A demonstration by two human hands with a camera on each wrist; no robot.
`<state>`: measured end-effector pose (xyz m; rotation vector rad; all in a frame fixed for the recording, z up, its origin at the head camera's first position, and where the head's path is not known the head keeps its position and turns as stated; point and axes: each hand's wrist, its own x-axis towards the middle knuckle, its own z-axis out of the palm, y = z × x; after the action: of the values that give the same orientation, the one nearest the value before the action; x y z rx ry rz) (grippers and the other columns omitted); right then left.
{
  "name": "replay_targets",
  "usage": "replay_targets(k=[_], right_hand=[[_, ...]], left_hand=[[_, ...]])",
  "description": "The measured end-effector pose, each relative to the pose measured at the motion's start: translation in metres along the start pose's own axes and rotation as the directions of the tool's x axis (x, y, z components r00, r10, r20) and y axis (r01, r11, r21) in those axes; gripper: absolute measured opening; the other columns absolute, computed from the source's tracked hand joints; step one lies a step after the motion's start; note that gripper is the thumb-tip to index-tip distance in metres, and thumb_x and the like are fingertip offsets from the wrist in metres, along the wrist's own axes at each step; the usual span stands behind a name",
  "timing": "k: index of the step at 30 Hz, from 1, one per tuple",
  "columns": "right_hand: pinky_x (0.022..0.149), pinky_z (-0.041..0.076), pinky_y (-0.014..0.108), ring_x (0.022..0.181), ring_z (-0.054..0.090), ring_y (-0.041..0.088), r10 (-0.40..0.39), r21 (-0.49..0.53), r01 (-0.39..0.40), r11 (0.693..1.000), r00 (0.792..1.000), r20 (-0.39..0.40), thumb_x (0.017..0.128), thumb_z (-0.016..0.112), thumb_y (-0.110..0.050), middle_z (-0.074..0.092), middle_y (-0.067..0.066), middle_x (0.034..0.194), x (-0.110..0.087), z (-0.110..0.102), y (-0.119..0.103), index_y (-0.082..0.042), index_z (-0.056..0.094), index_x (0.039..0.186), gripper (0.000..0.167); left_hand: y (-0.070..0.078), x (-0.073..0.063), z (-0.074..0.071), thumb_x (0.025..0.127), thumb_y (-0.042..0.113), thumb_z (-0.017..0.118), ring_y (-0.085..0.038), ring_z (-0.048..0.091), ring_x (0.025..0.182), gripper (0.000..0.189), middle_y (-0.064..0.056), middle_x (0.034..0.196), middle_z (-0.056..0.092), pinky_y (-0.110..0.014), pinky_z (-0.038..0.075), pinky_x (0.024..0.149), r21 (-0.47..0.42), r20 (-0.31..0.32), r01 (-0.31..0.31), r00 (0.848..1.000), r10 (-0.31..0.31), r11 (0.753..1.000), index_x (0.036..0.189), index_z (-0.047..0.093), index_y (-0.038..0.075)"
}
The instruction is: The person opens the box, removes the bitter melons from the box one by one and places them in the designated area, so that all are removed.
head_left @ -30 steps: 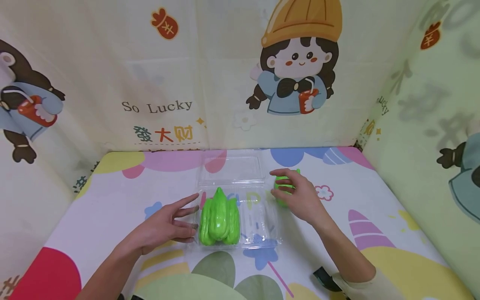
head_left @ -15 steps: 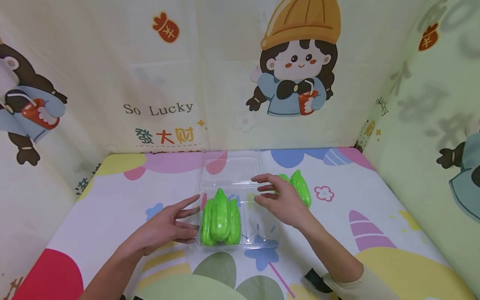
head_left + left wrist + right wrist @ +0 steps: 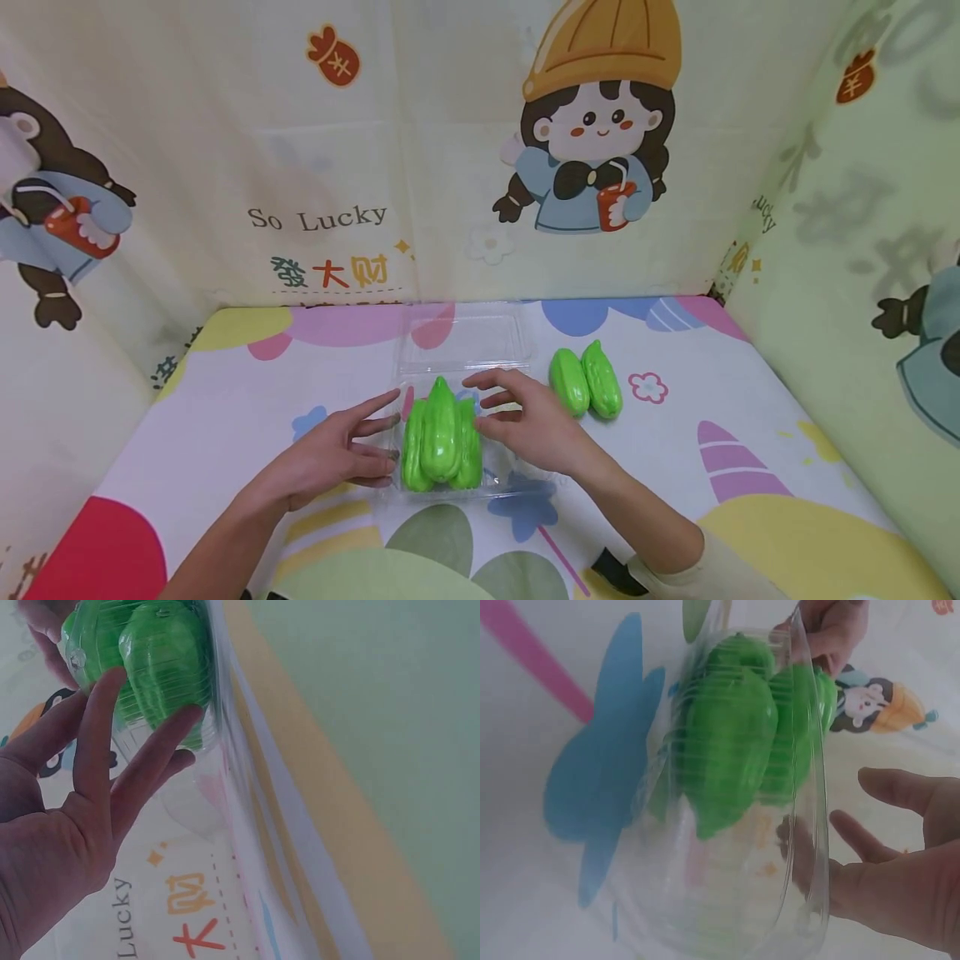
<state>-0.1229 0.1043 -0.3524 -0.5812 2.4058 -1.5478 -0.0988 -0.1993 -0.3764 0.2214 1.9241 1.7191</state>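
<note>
This looks like a small draped booth; what kind of building it stands in, I cannot tell. A creased, cream, fabric-like backdrop (image 3: 450,150) rises behind the table (image 3: 247,417) — and a matching left sheet (image 3: 172,150) and right sheet (image 3: 817,333) enclose its sides. Printed on them are cartoon figures with dark braids and blue clothes (image 3: 588,187), red money pouches (image 3: 333,56), black "So Lucky" lettering (image 3: 317,217) and multicoloured Chinese characters (image 3: 330,272). The tabletop is white with pastel shapes — flowers, stripes, rounded patches.
</note>
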Motion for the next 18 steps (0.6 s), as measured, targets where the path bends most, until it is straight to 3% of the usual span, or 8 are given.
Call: replay_targets(k=[8, 18], right_hand=[[0.098, 0.061, 0.042, 0.116, 0.067, 0.027, 0.001, -0.07, 0.0, 0.998, 1.0, 0.011, 0.095, 0.075, -0.012, 0.062, 0.003, 0.135, 0.003, 0.015, -0.005, -0.021, 0.066, 0.136, 0.043], [0.09, 0.063, 0.034, 0.113, 0.067, 0.027, 0.017, -0.133, -0.006, 0.991, 0.997, 0.08, 0.095, 0.078, -0.024, 0.059, 0.008, 0.136, 0.007, 0.024, -0.009, -0.022, 0.062, 0.141, 0.049]], left_hand=[[-0.001, 0.0, -0.001, 0.093, -0.001, 0.075, -0.03, 0.072, 0.114, 0.099, -0.033, 0.167, 0.022, -0.044, 0.064, 0.09, -0.002, 0.006, 0.0, 1.0, 0.0, 1.0, 0.169, 0.014, 0.015], [-0.001, 0.0, -0.001, 0.093, -0.001, 0.075, -0.029, 0.072, 0.112, 0.099, -0.033, 0.167, 0.022, -0.044, 0.064, 0.09, -0.006, 0.013, -0.005, 1.0, 0.005, 1.0, 0.169, 0.014, 0.015]])
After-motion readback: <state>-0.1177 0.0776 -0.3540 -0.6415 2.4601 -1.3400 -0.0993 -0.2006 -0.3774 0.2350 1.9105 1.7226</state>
